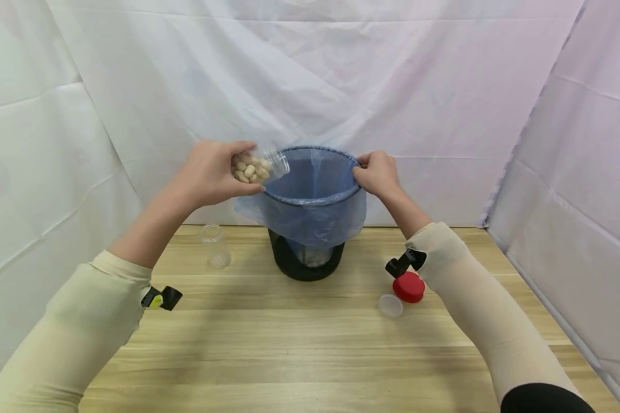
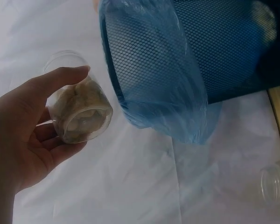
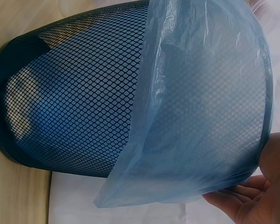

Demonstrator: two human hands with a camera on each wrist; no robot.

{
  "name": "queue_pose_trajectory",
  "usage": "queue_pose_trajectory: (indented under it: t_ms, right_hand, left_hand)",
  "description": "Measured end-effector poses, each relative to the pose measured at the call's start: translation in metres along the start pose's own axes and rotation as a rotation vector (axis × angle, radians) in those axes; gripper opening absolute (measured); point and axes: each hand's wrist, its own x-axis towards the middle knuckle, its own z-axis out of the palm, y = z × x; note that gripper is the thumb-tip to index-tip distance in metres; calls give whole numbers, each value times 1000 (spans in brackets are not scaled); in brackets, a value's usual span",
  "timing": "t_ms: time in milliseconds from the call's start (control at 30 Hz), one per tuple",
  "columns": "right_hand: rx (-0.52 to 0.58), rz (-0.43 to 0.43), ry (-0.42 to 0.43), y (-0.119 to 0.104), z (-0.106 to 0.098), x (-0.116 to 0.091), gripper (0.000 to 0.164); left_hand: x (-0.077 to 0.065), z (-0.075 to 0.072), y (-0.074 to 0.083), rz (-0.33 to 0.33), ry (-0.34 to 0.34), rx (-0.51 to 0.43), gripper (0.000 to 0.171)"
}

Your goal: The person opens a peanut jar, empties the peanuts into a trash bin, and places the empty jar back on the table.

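Note:
My left hand grips a clear plastic jar partly filled with pale, nut-like pieces. The jar lies tilted, its uncapped mouth pointing right over the left rim of a black mesh wastebasket. A blue plastic bag lines this basket and folds down over its outside. On the opposite side, my right hand pinches the rim together with the bag, thumb and fingers on either side of it. In the left wrist view, the pieces sit inside the jar between thumb and fingers.
A second clear jar, without a lid, stands on the wooden table left of the wastebasket. Near my right forearm lie a red screw lid and a translucent round disc. White cloth hangs behind and at both sides.

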Motion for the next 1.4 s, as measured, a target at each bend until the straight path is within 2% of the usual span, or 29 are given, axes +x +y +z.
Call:
queue_pose_trajectory:
  t_ms: [200, 433, 600, 867, 1133, 1400]
  right_hand:
    - [-13, -5, 6, 0, -2, -1, 43]
    - [-17, -7, 0, -3, -1, -1, 43]
    - [-17, -17, -1, -5, 2, -1, 42]
    - [-34, -26, 10, -4, 3, 0, 42]
    - [-35, -26, 13, -4, 4, 1, 42]
    - [-36, -9, 4, -5, 3, 1, 44]
  left_hand:
    - [11, -3, 4, 52, -53, 65, 78]
    - [18, -7, 5, 139, -101, 116, 73]
    - [23, -10, 3, 178, -128, 168, 73]
    - [29, -11, 2, 245, -113, 197, 71]
    - [32, -8, 1, 291, -124, 263, 67]
    - [36, -7, 2, 293, -141, 299, 67]
